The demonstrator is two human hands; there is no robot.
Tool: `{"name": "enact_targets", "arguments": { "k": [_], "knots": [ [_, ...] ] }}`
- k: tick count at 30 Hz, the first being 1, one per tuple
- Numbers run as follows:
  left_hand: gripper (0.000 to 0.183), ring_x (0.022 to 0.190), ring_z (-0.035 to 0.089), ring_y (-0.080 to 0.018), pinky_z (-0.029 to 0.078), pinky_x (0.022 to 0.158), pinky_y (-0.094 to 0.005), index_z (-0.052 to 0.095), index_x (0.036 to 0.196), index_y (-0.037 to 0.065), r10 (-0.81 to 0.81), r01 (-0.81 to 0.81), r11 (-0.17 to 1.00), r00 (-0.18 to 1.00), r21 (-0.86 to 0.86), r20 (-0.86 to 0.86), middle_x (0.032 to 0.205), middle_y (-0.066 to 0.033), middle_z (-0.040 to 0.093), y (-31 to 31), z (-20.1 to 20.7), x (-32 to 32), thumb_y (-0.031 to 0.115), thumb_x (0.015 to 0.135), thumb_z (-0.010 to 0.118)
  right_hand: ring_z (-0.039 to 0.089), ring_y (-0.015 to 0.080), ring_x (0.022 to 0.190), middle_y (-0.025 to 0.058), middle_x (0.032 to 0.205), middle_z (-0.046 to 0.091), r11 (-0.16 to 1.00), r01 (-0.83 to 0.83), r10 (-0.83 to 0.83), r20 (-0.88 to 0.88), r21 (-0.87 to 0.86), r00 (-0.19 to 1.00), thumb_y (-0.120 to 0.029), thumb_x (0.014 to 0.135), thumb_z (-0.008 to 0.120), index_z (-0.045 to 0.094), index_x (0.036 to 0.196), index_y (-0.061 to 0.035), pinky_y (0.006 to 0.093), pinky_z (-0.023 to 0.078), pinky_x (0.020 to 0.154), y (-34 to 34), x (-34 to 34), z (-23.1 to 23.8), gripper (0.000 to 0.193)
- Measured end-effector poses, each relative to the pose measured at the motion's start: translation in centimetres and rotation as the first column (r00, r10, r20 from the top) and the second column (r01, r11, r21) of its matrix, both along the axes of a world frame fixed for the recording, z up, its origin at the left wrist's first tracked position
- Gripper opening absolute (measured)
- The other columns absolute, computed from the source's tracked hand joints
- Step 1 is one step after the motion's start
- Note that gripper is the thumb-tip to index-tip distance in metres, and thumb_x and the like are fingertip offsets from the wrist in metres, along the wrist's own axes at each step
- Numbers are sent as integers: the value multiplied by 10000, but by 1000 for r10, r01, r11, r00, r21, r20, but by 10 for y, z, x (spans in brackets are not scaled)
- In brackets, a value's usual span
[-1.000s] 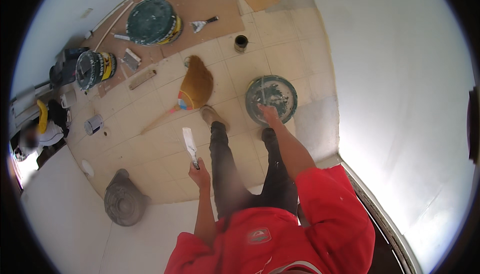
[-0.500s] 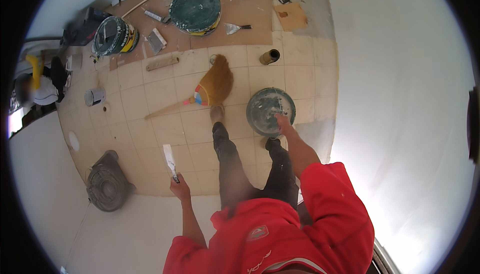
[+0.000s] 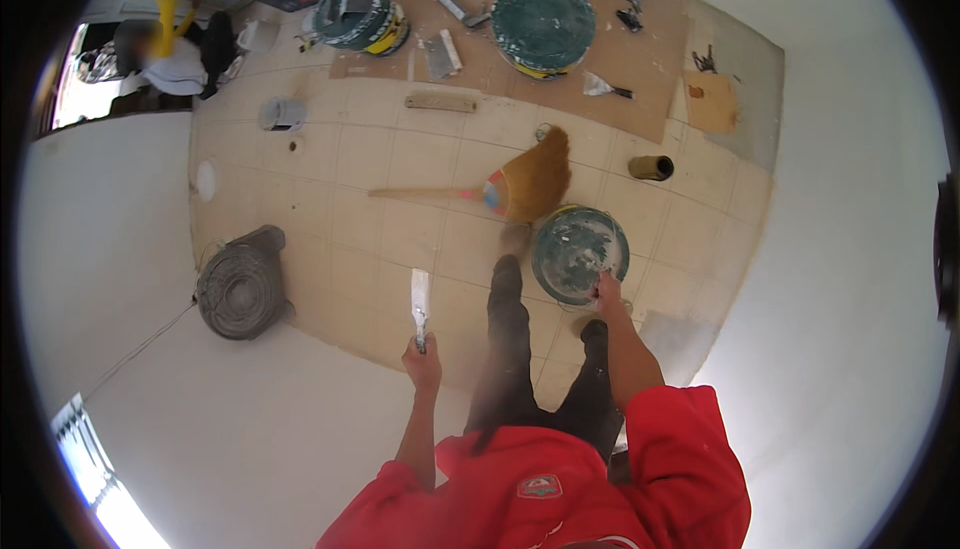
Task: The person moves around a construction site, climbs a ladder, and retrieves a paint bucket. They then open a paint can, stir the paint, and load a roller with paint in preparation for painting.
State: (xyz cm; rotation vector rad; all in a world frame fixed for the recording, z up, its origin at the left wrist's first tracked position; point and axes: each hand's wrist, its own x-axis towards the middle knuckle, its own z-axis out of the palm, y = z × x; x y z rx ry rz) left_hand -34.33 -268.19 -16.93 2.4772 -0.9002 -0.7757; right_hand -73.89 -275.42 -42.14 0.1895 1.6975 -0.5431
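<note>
My left hand (image 3: 423, 364) is closed round the handle of a putty knife (image 3: 420, 297), its broad white-smeared blade pointing away from me. In front of my right leg is a dark green bucket (image 3: 572, 261) with pale smears over its round top. My right hand (image 3: 606, 292) is closed at the bucket's near right edge, apparently on its thin wire handle, which is hard to make out. A straw broom (image 3: 533, 177) lies on the tiles just beyond the bucket, close to my left foot.
Brown sheeting (image 3: 640, 114) at the far side bears a large lidded bucket (image 3: 543, 24) and a scraper (image 3: 606, 86). A dark fan-like appliance (image 3: 240, 284) stands left, a brown cylinder (image 3: 651, 168) right. Another person (image 3: 175, 54) crouches at the far left doorway.
The view has swung left, so the room sits farther right. Against the floor, the bucket and my right hand have come left, closer to the broom. My left hand still holds the putty knife.
</note>
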Motion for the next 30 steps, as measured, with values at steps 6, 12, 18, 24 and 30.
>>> {"name": "enact_targets", "arguments": {
  "k": [6,12,18,24,30],
  "knots": [
    [390,555,346,-123,314,491,-374,487,700,-22,-50,47,999,991,-25,-124,572,-36,380,-19,-23,18,224,962,639,695,311,869,170,907,691,165,-790,937,-343,591,-60,-210,950,541,632,1013,4,438,549,744,45,-101,-50,241],
    [387,526,396,-169,356,505,-398,515,703,-31,-31,30,996,999,-79,-11,562,-88,443,-40,23,99,241,947,644,689,398,976,219,1022,708,758,-611,555,-719,228,418,-203,926,535,653,1037,1,482,522,888,-31,-42,90,261],
    [393,529,399,-180,359,515,-409,516,708,-38,81,-87,974,996,-211,-34,564,-95,446,-47,57,127,246,947,645,676,405,977,216,1012,714,713,-699,518,-717,60,466,-254,921,546,671,1079,9,481,515,889,-50,38,153,331],
    [395,542,405,-170,355,520,-409,526,715,-40,200,-191,955,980,-227,18,566,-82,447,-17,96,186,257,943,652,673,335,1020,168,1026,722,-363,-867,735,-468,342,-492,-247,866,614,731,1032,-52,457,519,871,5,104,86,281],
    [402,522,482,-244,403,537,-430,584,760,-46,243,-241,945,970,-219,-20,579,-157,513,-91,121,295,313,923,664,695,304,971,117,1011,726,-604,-752,693,-293,264,-659,-370,770,705,759,901,-164,445,530,850,27,157,107,249]
  ]
}}
